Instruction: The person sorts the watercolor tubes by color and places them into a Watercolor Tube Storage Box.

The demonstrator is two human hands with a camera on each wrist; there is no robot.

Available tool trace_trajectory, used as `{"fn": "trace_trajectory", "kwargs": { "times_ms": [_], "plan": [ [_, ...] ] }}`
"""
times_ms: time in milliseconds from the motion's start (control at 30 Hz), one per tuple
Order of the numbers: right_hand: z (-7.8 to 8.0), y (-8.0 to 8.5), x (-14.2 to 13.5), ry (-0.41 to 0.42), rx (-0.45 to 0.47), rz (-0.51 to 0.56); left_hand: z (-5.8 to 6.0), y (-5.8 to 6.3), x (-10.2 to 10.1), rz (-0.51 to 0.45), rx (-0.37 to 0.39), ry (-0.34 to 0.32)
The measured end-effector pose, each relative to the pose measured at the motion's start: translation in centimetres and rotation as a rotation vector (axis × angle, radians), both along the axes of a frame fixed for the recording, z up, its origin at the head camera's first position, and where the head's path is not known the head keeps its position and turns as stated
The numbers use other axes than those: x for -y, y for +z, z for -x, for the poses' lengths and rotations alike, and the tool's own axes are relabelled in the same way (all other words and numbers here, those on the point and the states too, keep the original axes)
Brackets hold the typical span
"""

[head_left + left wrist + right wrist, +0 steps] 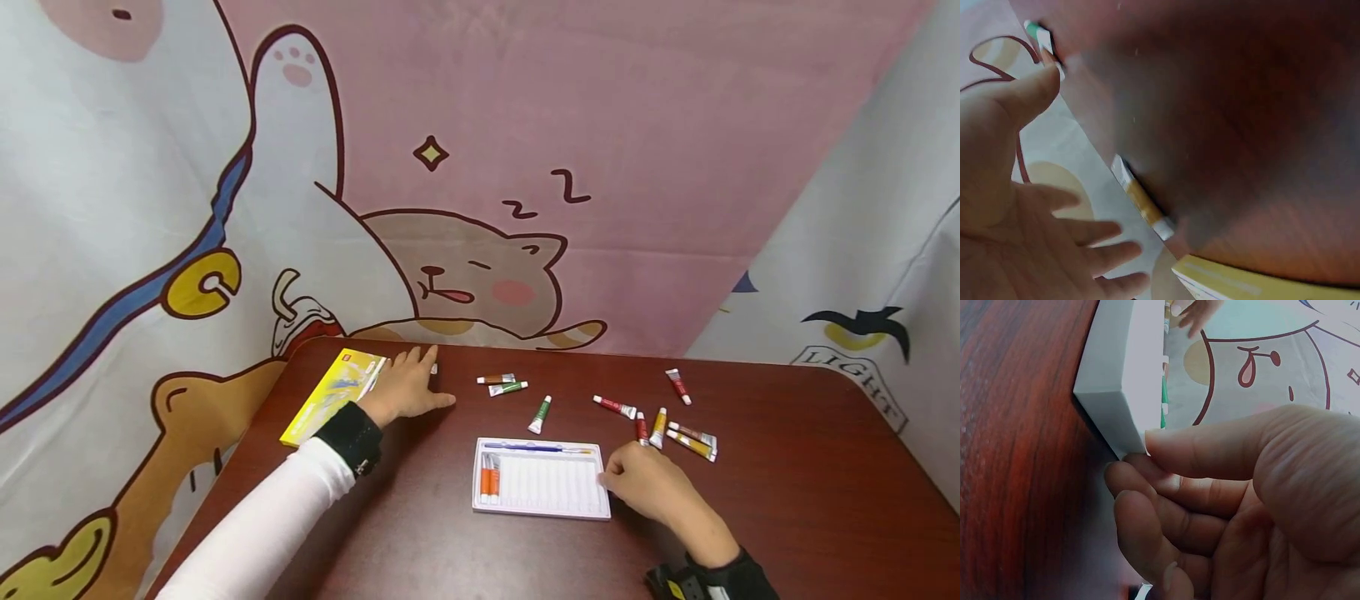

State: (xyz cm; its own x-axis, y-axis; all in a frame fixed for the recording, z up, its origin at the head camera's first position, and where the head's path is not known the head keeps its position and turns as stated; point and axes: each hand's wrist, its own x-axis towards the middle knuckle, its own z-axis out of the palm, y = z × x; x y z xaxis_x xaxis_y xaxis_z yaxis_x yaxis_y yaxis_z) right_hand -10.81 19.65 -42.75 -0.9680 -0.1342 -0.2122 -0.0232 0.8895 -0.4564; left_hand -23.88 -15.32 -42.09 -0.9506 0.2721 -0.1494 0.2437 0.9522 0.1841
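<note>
My left hand (pixel 405 387) reaches over the far left of the table, fingers spread and holding nothing. A paint tube with an ochre band (pixel 1141 199) lies just beyond its fingertips in the left wrist view, mostly hidden by the hand in the head view. Next to that hand is a flat yellow box (pixel 324 402). My right hand (pixel 648 479) pinches the right edge of a white plastic tray (pixel 555 487) between thumb and curled fingers. In the tray are a blue-handled paintbrush (pixel 525 448) along the far side and orange paint tubes (pixel 489 482) at the left end.
Brown and green tubes (pixel 508 388) lie beyond the tray, with another green tube (pixel 540 414) closer. Several red, yellow and brown tubes, among them a yellow tube (pixel 692 446), are scattered near my right hand. A printed cloth (pixel 637 208) hangs behind the table.
</note>
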Motion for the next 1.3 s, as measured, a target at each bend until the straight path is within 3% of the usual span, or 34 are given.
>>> {"fn": "trace_trajectory", "kwargs": {
  "times_ms": [133,300,567,933,1300],
  "plan": [
    [0.0,0.0,-0.1,0.000,0.002,-0.002,1.2,0.4,0.0,0.026,0.042,0.004],
    [0.2,-0.2,0.0,0.000,-0.001,0.003,2.2,0.7,-0.1,0.048,0.009,-0.001],
    [0.2,-0.3,0.2,0.012,-0.005,0.009,3.1,-0.1,0.1,-0.002,-0.015,0.042],
    [0.2,-0.3,0.0,0.005,0.002,0.013,2.4,0.4,-0.1,-0.092,0.032,0.144],
    [0.0,-0.1,-0.1,-0.001,-0.004,0.010,0.5,1.2,-0.5,-0.397,-0.009,0.211]
  ]
}}
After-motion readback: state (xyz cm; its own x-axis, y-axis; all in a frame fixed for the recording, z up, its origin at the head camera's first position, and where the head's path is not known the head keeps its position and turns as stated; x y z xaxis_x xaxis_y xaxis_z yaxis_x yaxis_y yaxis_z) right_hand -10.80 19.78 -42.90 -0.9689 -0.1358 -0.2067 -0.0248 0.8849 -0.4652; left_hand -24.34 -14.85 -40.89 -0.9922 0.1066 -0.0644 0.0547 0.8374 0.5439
